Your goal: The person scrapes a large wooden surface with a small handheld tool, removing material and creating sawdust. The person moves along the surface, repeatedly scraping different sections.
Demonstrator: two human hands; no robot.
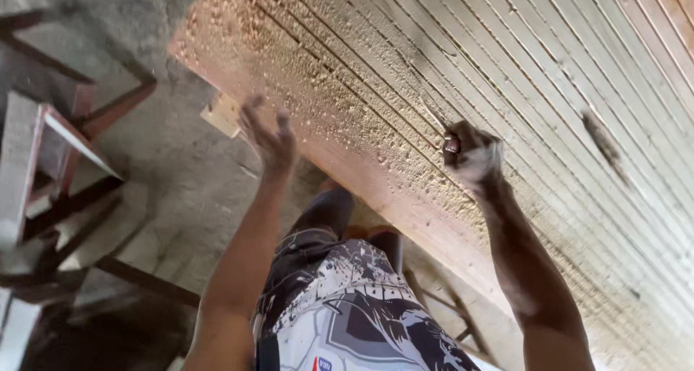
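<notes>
Nearest the camera is the person's patterned black-and-white shirt (pixel 347 320), with both bare forearms reaching up from it. The left hand (pixel 269 136) hangs in the air just off the near edge of the grooved wooden panel (pixel 506 74), its fingers (pixel 283 119) spread apart and holding nothing. The right hand (pixel 471 154) rests on the panel's surface, its fingers curled together into a fist around a small dark object (pixel 451 145) that is too blurred to make out. The panel runs slantwise across the upper right of the view, cut with many long parallel grooves, and sawdust (pixel 289 45) lies thick over its near, left part. A small pale wood block (pixel 223 114) sticks out from under the panel's edge beside the left hand. Beyond, on the dusty concrete floor (pixel 166 161), stands a frame of reddish wooden bars (pixel 65 161) at the left.
</notes>
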